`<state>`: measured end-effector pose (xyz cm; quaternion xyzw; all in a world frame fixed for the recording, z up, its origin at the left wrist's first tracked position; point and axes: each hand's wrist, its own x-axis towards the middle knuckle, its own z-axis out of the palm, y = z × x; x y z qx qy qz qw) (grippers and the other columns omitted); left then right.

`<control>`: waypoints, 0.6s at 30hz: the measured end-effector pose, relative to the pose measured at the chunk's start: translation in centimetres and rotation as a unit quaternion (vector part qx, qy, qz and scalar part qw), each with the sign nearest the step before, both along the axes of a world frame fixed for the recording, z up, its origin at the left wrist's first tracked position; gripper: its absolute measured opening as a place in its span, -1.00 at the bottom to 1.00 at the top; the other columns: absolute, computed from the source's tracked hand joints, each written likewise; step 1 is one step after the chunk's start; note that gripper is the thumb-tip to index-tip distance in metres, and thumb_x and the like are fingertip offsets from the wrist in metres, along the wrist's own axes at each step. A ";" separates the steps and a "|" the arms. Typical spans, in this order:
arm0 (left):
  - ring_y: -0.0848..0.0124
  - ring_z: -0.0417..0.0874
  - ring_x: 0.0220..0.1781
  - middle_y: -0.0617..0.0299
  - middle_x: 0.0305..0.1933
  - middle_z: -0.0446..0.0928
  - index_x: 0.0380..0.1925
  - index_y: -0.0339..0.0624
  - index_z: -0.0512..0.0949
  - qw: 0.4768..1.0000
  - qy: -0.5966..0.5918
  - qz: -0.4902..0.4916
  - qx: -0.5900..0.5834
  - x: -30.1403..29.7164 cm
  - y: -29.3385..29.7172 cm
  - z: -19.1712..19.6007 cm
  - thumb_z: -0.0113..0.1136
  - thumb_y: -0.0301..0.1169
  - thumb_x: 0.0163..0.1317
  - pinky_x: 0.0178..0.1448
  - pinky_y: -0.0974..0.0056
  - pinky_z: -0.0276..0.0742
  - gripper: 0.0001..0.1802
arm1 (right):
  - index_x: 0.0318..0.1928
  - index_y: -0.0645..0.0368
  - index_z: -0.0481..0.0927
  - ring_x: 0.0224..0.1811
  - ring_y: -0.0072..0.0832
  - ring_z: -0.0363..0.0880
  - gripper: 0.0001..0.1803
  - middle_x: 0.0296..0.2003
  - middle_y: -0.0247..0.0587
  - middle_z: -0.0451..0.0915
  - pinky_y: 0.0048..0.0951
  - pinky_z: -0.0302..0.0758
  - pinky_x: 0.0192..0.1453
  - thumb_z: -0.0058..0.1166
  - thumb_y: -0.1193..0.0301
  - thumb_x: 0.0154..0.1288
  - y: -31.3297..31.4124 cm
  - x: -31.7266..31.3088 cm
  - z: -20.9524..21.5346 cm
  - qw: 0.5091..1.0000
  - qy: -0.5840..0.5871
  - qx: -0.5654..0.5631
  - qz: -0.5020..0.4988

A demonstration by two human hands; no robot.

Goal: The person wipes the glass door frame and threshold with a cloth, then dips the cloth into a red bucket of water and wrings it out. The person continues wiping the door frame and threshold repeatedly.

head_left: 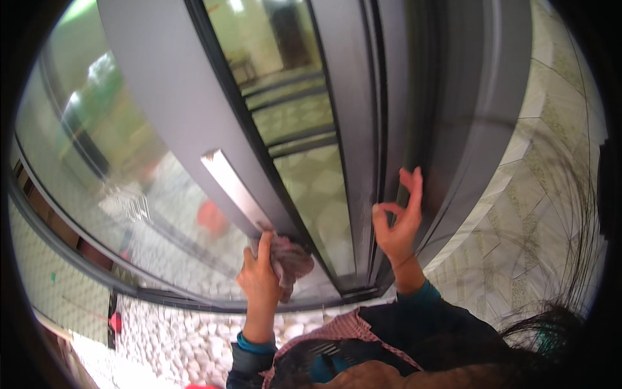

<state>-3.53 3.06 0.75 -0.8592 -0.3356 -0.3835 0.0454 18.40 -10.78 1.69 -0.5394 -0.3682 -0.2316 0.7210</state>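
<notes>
My left hand (259, 275) grips a crumpled pinkish-grey cloth (291, 260). Its index finger reaches up to the lower end of a long silver handle plate (236, 188) on a grey door frame (168, 84). Part of the cloth lies against the frame just right of that plate. Further right, my right hand (398, 223) is raised beside the grey door edge (447, 149) with its fingers apart and nothing in them. Whether its fingertips touch the edge I cannot tell. Between the hands runs a narrow glass panel (311, 188) with dark horizontal bars.
A large glass pane (123, 168) on the left carries reflections. White pebbles (175, 340) cover the ground below the door's bottom rail. On the right lies a patterned tile floor (505, 259). A small red object (115, 322) stands at lower left. Loose dark hair crosses the right side.
</notes>
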 end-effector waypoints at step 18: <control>0.10 0.61 -0.47 0.15 -0.27 0.47 0.18 0.33 0.43 0.998 0.005 0.050 -0.025 0.2 -1.1 -0.2 0.20 -0.44 -0.08 -0.47 0.11 0.52 -0.30 | 0.21 0.33 0.47 0.15 -0.44 0.36 -0.42 0.15 -0.14 0.37 -0.47 0.70 -0.12 0.19 0.68 0.11 -2.2 3.5 0.4 0.976 0.095 -0.051 0.189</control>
